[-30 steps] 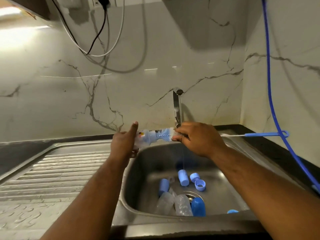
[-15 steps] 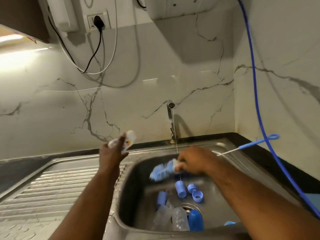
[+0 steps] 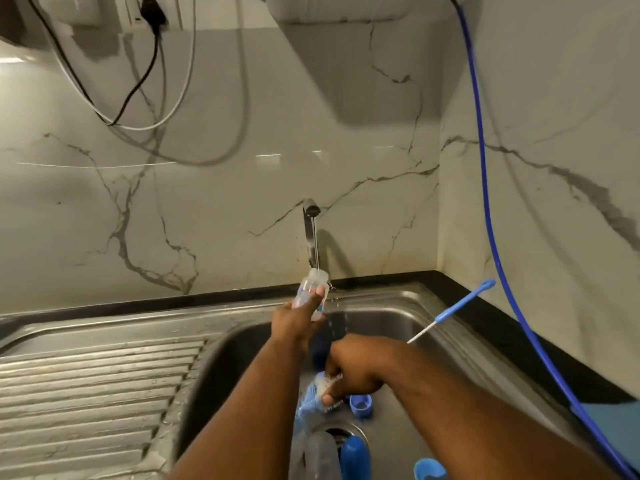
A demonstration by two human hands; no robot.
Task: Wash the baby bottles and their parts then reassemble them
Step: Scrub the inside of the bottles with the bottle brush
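Clear bottle (image 3: 311, 282): fingers of left hand (image 3: 292, 323) wrapped round it, neck up under the tap (image 3: 311, 233).
Blue brush (image 3: 308, 400): fingers of right hand (image 3: 356, 372) clamped near the bristles, low in the sink (image 3: 381, 306).
Gap: bottle sits above-left of brush, probably rinsing.

Left grip (image 3: 298, 320) is held up and forward, fingers curled; right grip (image 3: 353, 374) sits lower, clenched.

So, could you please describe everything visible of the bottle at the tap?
The bottle is small, clear plastic with blue and red print, no teat or cap. The left hand grips its lower body, holding it slightly tilted, open mouth up under the stream from the tap. Water spills below it.
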